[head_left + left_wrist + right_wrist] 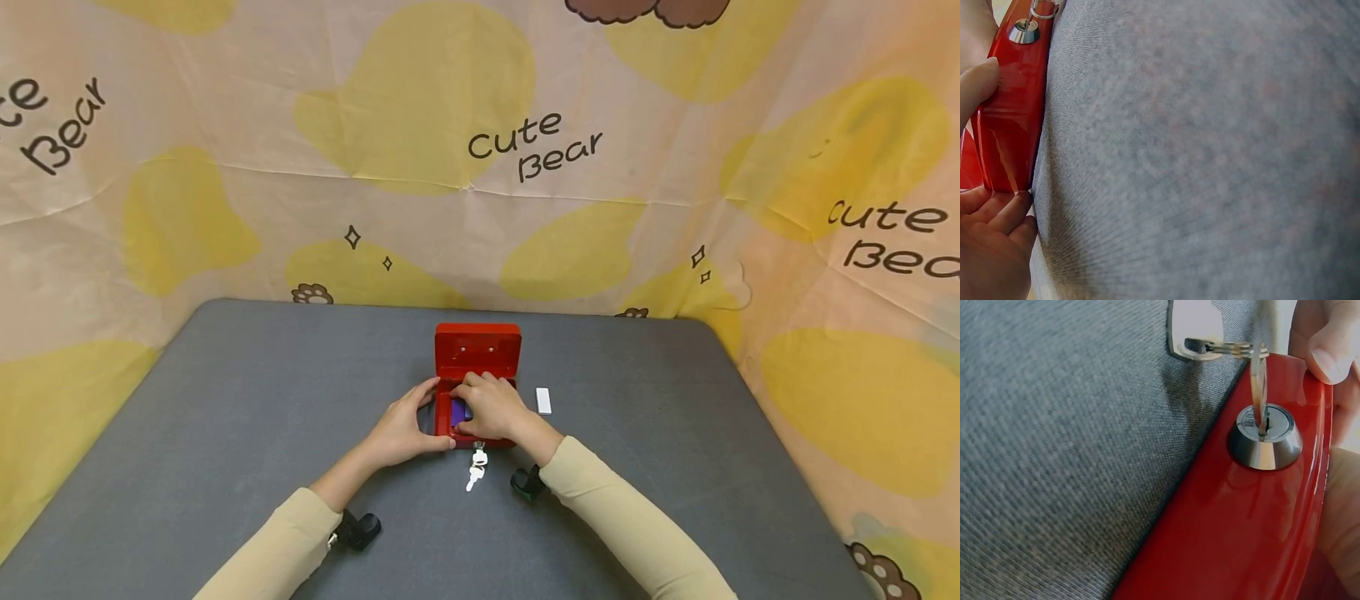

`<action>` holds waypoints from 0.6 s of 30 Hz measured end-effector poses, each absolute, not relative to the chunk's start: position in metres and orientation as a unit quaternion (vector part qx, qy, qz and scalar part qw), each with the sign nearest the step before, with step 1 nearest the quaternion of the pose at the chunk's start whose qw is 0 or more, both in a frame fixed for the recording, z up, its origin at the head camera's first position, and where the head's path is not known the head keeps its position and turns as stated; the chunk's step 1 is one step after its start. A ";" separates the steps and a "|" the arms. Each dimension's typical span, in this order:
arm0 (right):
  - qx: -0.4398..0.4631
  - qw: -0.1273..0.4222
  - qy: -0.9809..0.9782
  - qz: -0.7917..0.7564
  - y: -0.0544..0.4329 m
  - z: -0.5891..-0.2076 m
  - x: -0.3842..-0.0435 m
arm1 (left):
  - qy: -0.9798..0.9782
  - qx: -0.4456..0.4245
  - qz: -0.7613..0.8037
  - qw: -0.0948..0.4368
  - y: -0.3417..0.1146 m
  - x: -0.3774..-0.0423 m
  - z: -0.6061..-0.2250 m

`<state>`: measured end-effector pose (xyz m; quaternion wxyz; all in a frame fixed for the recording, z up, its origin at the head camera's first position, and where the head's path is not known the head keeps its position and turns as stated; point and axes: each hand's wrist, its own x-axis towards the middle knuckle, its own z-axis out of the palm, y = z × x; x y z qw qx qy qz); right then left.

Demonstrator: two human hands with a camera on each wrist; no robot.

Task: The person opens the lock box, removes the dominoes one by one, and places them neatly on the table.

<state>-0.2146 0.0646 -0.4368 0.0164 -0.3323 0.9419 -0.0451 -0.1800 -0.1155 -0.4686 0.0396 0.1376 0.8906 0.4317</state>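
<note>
Cream sleeves [273,546] are seen nearest, entering from 7 and 5 o'clock. Patterned cloth [420,100] lettered "cute bear" is hung at 12 o'clock, behind a grey surface [300,367]. Near the middle of the surface a red box [443,412] is set, its lid [477,341] raised at its 12 o'clock side. By the left hand [405,429] the box is held at its 8 o'clock corner, fingers spread from the thumb, the thumb laid on the front. The right hand [495,408] is bent over the box from 4 o'clock, its fingers curled inside about a purple item [458,414]; whether that is pinched cannot be told. Keys [477,467] are seen at the box's 6 o'clock side, one upright in a silver lock [1266,444]. At 3 o'clock, just beside the box, a white block [543,401] is seen.
</note>
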 end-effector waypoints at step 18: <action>-0.340 0.010 0.937 -0.080 0.067 -0.441 -0.216 | 0.892 0.133 0.430 0.043 -0.116 -0.181 -0.470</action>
